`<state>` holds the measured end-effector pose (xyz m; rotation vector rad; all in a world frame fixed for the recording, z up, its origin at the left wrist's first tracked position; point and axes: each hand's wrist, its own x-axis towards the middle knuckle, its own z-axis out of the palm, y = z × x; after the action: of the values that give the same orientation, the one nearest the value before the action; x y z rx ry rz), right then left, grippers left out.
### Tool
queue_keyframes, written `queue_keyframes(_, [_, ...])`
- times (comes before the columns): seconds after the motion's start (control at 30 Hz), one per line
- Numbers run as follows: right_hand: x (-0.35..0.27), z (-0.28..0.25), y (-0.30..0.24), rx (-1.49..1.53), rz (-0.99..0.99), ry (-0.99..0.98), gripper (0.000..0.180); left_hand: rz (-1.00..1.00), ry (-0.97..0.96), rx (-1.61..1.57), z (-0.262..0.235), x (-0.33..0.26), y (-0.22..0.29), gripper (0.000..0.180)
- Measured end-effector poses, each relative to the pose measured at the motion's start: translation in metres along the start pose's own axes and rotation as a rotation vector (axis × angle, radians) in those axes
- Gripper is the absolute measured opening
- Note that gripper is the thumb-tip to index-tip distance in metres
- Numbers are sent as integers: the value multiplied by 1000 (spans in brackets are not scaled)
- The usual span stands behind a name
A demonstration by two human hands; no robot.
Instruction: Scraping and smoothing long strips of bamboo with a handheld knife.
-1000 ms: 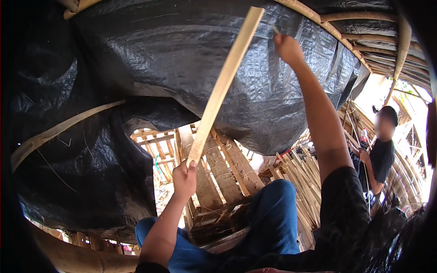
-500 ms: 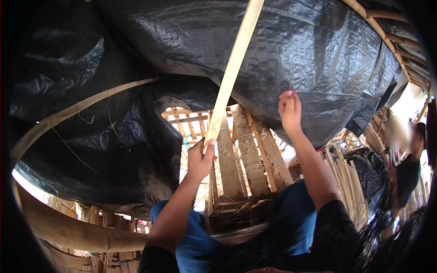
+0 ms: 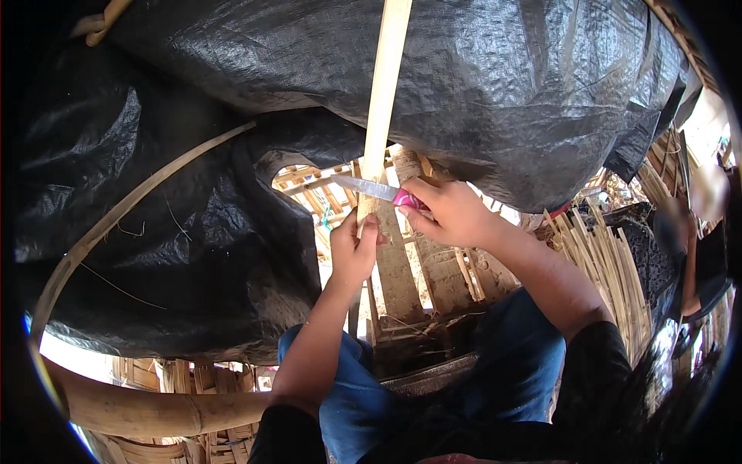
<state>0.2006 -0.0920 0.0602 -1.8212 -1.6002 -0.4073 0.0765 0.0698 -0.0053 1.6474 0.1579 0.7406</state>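
Note:
A long pale bamboo strip [image 3: 385, 85] rises from my left hand [image 3: 355, 251] toward the top of the view. That hand is closed around the strip's lower end, thumb along its face. In my right hand [image 3: 456, 213] is a knife [image 3: 363, 187] with a pink patterned handle. Its blade points left and lies across the strip, just above my left fingers. Whether the edge bites into the bamboo I cannot tell.
Black plastic sheeting [image 3: 495, 85] hangs ahead and to the left. Wooden slats [image 3: 440, 271] lie below my hands. A thick bamboo pole [image 3: 170, 411] runs at lower left. Split bamboo pieces [image 3: 599, 267] stand at right, near another person [image 3: 692, 255].
My right hand has come left and down from beside the sheeting, bringing the knife across the strip. The strip now stands more upright, still in my left hand.

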Motion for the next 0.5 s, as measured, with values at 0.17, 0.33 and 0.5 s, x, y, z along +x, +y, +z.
queue_keyframes(0.17, [-6, 1, -1, -54, 15, -56, 21, 48, -30, 19, 7, 0, -5, 25])
queue_keyframes(0.33, [-7, 0, -2, -94, -23, -87, 21, 70, -102, -64, 2, 3, -2, 42])
queue_keyframes(0.5, [-5, -2, -8, -115, 2, -233, 30, 53, -109, -35, -3, 1, -3, 42])
